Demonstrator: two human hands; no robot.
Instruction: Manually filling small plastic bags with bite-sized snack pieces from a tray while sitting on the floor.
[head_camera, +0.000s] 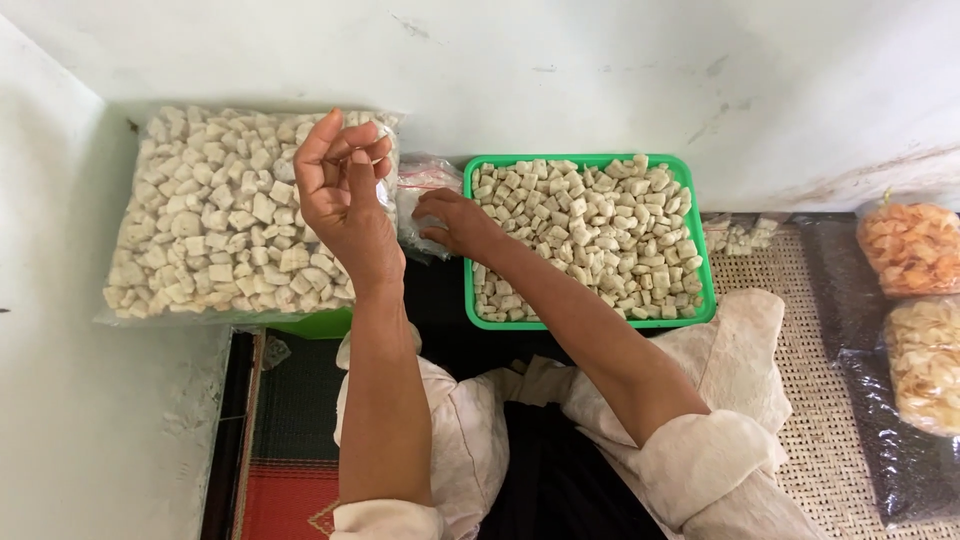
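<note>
Pinching the small clear plastic bag (425, 205) with our right hand (455, 222) — light, limp, slippery, best gripped at its mouth — we raise our left hand (345, 190), fingers curled, empty.

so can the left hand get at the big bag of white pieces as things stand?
Probably yes. The left hand is raised right over the big bag, fingers curled, with nothing between them. The right hand is off by the green tray, out of the way.

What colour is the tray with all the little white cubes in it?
The tray is bright green, seen best in the head view, beside the right hand.
</note>
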